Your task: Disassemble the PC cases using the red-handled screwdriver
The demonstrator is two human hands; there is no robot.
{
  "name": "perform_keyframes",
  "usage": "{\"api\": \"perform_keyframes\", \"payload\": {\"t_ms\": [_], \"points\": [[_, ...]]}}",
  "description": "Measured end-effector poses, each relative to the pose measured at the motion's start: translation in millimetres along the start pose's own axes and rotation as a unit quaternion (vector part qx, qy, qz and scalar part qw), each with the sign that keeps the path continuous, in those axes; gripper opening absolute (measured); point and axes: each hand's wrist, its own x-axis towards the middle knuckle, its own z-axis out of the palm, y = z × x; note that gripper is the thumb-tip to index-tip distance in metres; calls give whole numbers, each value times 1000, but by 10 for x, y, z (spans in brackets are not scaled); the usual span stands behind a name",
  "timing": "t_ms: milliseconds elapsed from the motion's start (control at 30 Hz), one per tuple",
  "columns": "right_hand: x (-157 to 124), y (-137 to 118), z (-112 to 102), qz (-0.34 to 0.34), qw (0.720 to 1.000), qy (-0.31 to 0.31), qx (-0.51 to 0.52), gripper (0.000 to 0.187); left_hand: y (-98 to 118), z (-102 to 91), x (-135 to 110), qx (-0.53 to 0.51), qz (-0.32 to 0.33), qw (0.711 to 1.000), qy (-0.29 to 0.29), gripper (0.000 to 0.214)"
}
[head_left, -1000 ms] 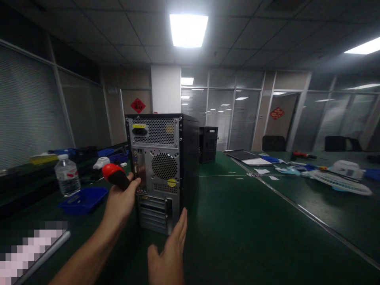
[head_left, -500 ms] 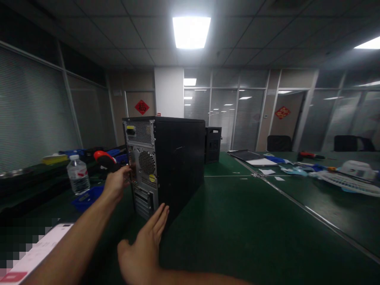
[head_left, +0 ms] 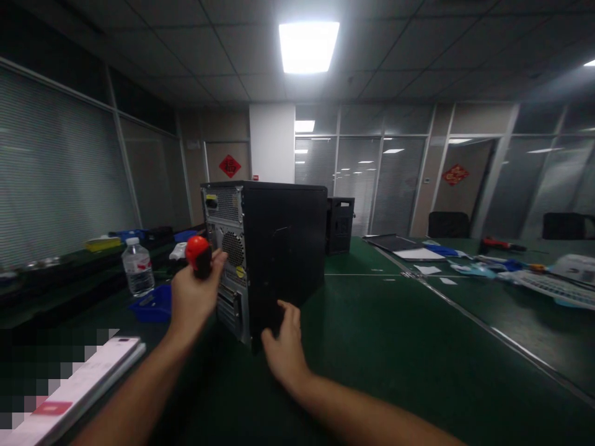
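A black computer tower [head_left: 283,248] stands upright on the green table [head_left: 395,347], its grey rear panel turned to the left. My left hand [head_left: 190,300] is closed round a screwdriver with a red and black handle [head_left: 198,255], held against the rear panel. My right hand [head_left: 281,344] grips the lower rear edge of the black side panel, fingers curled onto it.
A water bottle [head_left: 138,267] and a blue tray [head_left: 155,305] sit left of the tower. A second black tower [head_left: 340,225] stands behind. A pink-and-white box [head_left: 79,387] lies at the near left. A keyboard [head_left: 553,288], papers and tools lie at the right.
The view has shifted so the tower's side panel faces me. My right hand went from open beside the case to gripping its side panel. My left hand moved the screwdriver closer to the rear panel.
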Motion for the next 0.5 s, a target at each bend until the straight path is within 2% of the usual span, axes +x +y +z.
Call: {"api": "perform_keyframes", "payload": {"t_ms": [100,167,300,367,433,500], "points": [[564,291,-315,20,994,103,-9,51,96,75,-267,67,128,988,-58,46],[998,439,-490,39,987,155,-11,48,95,144,-363,111,173,975,-88,34],[1804,611,-754,70,972,226,16,51,-44,245,-436,163,190,962,-106,6],[2137,676,-847,95,961,257,43,51,-139,267,-457,158,186,965,-96,6],[2420,760,-913,105,957,261,74,49,-218,279,-480,137,190,968,-85,7],[2657,869,-954,102,962,230,110,47,-270,291,-498,118,199,970,-78,11]]}}
